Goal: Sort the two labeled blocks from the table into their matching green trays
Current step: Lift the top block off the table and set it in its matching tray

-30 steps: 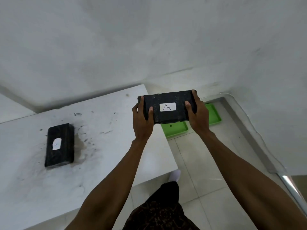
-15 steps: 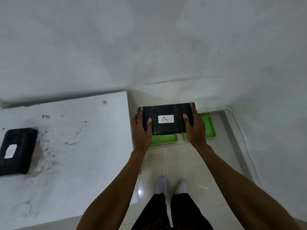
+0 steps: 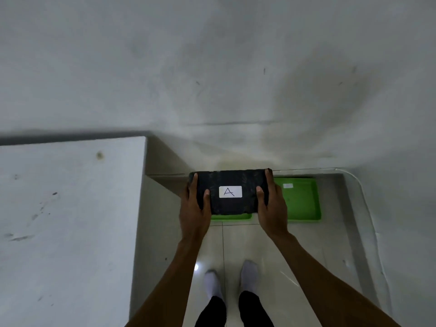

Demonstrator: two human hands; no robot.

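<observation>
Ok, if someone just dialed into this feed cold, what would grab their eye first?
Dead centre, the black block with a white sticker marked A, gripped at its ends by the left hand and the right hand, held above the floor. Next, the bright green trays on the tiles beneath it: the right tray lies open to view with a small white label, the left tray shows only as a strip under the block. The white table fills the left.

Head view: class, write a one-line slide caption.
Both hands, left hand and right hand, hold the black block labelled A above two green trays on the floor.
</observation>
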